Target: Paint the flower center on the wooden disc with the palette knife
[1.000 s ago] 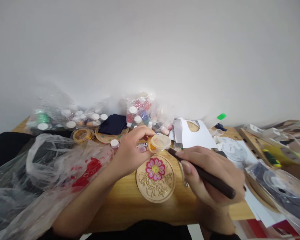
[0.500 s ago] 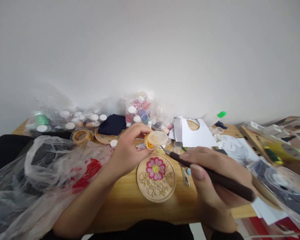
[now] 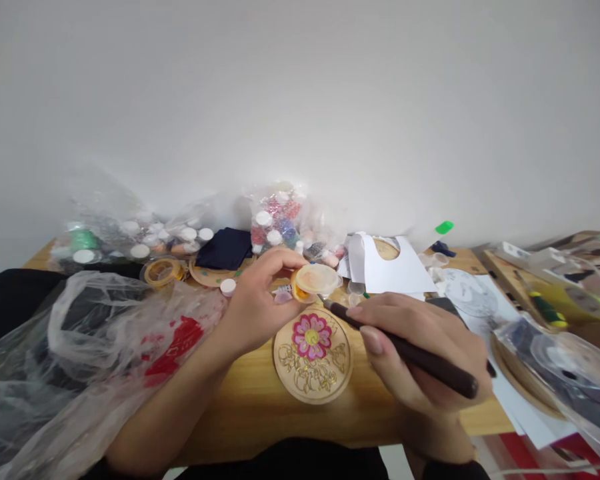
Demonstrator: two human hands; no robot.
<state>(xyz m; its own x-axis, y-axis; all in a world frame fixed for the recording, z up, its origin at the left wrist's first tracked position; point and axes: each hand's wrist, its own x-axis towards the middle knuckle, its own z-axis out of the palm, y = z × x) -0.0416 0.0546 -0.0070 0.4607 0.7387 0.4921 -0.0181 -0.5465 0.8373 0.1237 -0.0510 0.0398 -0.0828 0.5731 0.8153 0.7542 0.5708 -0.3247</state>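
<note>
My left hand (image 3: 260, 297) is closed around a small lidded cup (image 3: 301, 293) with orange-yellow stuff inside; its clear lid (image 3: 320, 280) is tipped open to the right. Between the fingers of my right hand (image 3: 425, 347) lies a dark-handled thin-tipped tool (image 3: 410, 357), its tip close to the cup's lower right edge. I cannot make out whether the tip touches the cup. Below both hands, a round wooden disc (image 3: 313, 390) rests on the table, bearing a pink flower with a yellow centre and gold outlines of leaves and scrolls.
Clear plastic bags (image 3: 105, 333) cover the left side, one with red stains. Bagged small jars (image 3: 275, 227) line the wall beside a dark folded cloth (image 3: 225, 249). White paper with a round cutout (image 3: 405, 273) stands at the back; a bagged disc (image 3: 565, 367) lies at right.
My right hand has moved left, bringing the tool with it, so its tip has shifted slightly left and down by the cup. The left hand and cup have barely moved.
</note>
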